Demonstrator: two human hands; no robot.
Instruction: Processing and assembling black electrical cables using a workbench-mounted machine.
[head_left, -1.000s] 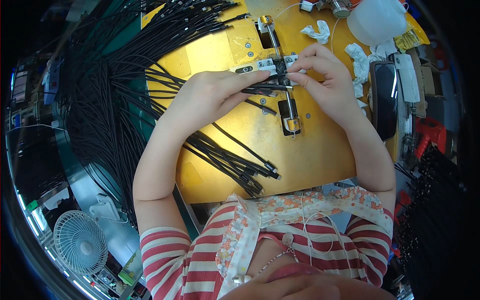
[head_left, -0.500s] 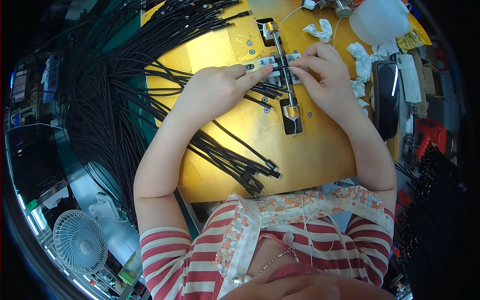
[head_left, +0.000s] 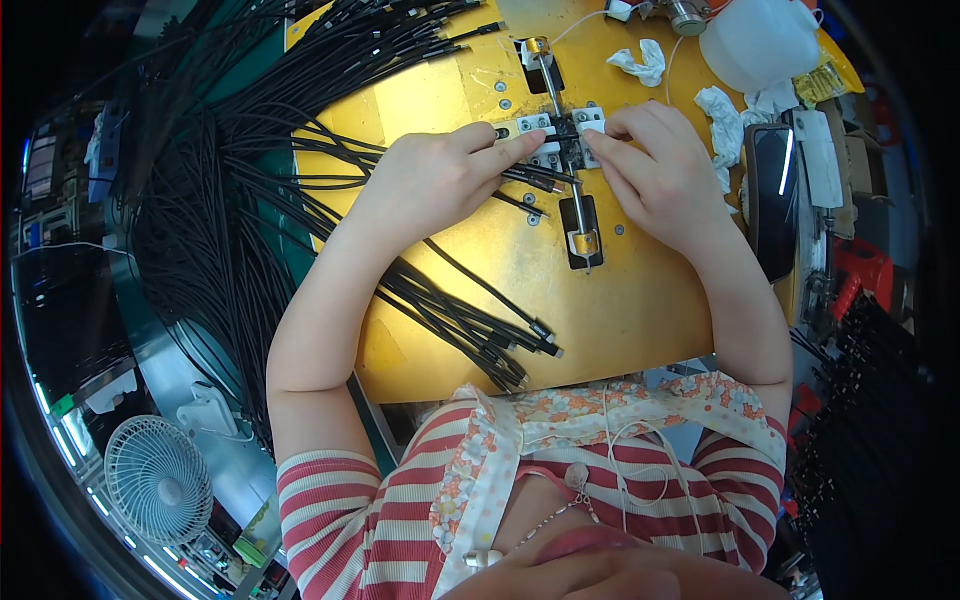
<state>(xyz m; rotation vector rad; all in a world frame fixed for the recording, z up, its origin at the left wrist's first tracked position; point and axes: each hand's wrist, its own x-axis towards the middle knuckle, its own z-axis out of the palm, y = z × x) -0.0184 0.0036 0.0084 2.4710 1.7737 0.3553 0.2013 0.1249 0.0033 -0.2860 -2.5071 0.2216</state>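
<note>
Golden work plate (head_left: 640,300); on it, metal rod (head_left: 575,195), long axis running away from the person, between left hand (head_left: 437,180) and right hand (head_left: 655,175). Left: forefinger on left block (head_left: 531,123), grip unclear. Right: fingertips at right block (head_left: 590,116), about equally near, hold unclear.

Gold plate (head_left: 640,310): brt, glare upper L
Phone (head_left: 768,210): white refl. streak
Strip lights (head_left: 42,402): brt, low L
R cables (head_left: 860,400): dim
Pic rim: blk, edges bent
</note>
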